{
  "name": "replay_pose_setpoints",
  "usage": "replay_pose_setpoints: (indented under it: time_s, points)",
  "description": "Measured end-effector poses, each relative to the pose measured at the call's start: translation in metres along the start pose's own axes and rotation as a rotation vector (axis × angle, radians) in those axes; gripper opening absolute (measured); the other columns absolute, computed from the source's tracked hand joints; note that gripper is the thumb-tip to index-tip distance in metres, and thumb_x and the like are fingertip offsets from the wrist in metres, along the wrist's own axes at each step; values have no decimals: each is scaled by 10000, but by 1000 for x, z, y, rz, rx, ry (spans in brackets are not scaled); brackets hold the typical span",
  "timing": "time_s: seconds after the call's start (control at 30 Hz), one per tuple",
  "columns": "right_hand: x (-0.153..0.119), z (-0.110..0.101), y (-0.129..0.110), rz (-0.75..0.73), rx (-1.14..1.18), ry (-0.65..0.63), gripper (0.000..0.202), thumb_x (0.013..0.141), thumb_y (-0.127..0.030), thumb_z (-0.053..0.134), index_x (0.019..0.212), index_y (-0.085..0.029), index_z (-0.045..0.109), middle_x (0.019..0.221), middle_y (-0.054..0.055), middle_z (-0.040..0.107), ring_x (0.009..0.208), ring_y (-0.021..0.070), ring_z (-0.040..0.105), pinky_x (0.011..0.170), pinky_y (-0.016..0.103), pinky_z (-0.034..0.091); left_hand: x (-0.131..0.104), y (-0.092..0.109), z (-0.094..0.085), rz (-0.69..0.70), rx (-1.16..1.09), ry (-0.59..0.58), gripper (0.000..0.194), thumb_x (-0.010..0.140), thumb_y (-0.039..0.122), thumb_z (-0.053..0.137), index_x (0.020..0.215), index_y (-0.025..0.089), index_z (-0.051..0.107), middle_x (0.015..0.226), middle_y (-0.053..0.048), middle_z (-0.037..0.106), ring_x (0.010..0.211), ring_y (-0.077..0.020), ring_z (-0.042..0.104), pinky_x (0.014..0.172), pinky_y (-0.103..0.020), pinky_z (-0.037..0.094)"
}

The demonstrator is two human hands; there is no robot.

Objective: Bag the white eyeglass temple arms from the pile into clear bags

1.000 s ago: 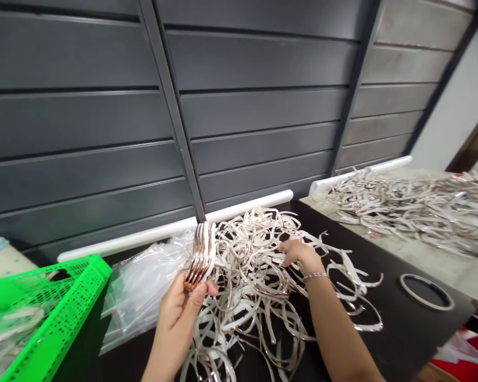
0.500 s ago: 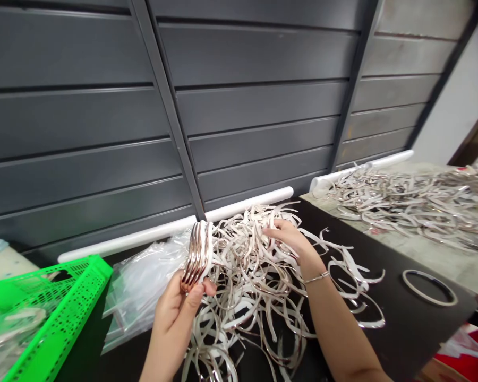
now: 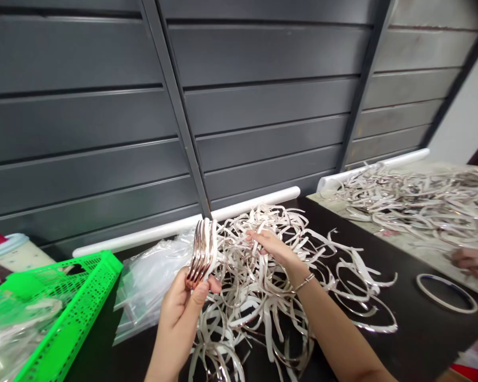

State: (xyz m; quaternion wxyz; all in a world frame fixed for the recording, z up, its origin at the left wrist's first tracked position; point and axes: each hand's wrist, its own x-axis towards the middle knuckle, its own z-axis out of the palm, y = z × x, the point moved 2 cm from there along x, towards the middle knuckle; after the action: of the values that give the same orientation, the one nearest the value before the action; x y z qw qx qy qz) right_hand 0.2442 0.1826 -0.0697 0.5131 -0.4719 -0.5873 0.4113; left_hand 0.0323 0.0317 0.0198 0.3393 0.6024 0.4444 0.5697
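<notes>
Strips with a shiny, coppery surface and white backing stand stacked together as a bundle (image 3: 202,252), raised in front of the plastic bags and the left edge of the loose pile. The left hand (image 3: 183,305) grips this bundle by its lower end, thumb and fingers closed round it, the curved lengths rising nearly upright above the fist. That grip matches the one half a second ago.

The right hand (image 3: 274,246) has changed place: it was over the right part of the pile (image 3: 249,276) a second ago and has since moved left, nearer to the bundle. Its fingers reach forward, with a pale strip by the tips; whether they pinch it cannot be told. A thin bracelet (image 3: 305,283) circles that wrist.

Loose strips spread tangled over the black tabletop (image 3: 386,350). Left of the bundle lie clear plastic bags (image 3: 147,281), then a green perforated basket (image 3: 74,331) with plastic-wrapped contents. Behind runs a white tube (image 3: 139,237) along the foot of the grey wall (image 3: 263,106). To the right lies a ring (image 3: 446,293); beyond, a second heap of strips (image 3: 418,201). Near the ring, at the right edge, a co-worker's hand (image 3: 476,262), blurred, has come into view.
</notes>
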Motion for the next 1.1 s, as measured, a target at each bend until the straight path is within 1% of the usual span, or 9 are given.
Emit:
replay_pose_setpoints:
  time_s: [0.13,0.23,0.33,0.43,0.5,0.57,0.73,0.9,1.1]
  points:
    - [10,-7,14,101,-56,46,437,688,-421,682,403,-189,447,358,-64,332,421,105,389,441,224,295,1,-1,-2,-2,-23,3,242,835,406,586,742,184,614,702,-12,617,718,-170,556,715,-259,412]
    - [10,-16,11,113,5,87,521,660,-432,715,360,-200,359,337,-77,253,381,80,314,435,229,258,2,-2,-2,-14,-26,15,238,834,399,587,745,181,622,706,-11,622,719,-166,553,716,-256,402]
    - [6,-16,2,112,161,86,484,692,-545,670,447,-195,442,368,-66,354,364,75,322,409,227,269,4,-7,-2,-53,-53,-9,249,834,411,589,768,177,640,739,-21,637,763,-176,559,748,-261,399]
    - [3,-9,-4,127,374,59,462,679,-622,643,577,-196,497,478,-41,492,405,85,414,416,220,348,7,-14,-2,-99,-128,-49,247,827,412,605,784,173,652,757,-24,643,796,-183,568,783,-270,398]
    - [3,-2,-4,154,506,36,451,631,-599,701,616,-196,500,526,-31,531,436,89,464,429,216,392,8,-17,-1,-116,-183,-53,243,826,405,612,778,170,651,748,-23,642,792,-185,575,794,-280,398]
    - [4,4,-1,183,615,14,455,579,-540,774,612,-192,484,514,-42,522,420,74,456,404,194,382,9,-18,0,-125,-221,-56,244,830,402,608,777,167,647,738,-22,643,782,-187,579,794,-288,399]
    - [3,8,-3,213,840,-63,496,534,-406,857,564,-189,412,415,-110,390,323,16,285,312,141,239,10,-18,0,-158,-248,-71,253,823,411,619,784,162,637,723,-21,645,766,-185,568,778,-290,390]
    - [-12,12,-29,188,1009,-110,453,518,-364,886,647,-184,491,476,-103,498,357,12,366,358,113,332,10,-21,4,-172,-293,-81,257,838,418,598,762,172,605,707,-8,617,757,-180,560,781,-298,377]
    - [-43,28,-63,104,1096,-173,366,568,-310,881,644,-171,551,513,-84,547,382,11,420,374,98,357,8,-21,11,-166,-353,-42,251,846,409,590,757,175,581,698,1,580,722,-159,527,741,-283,375]
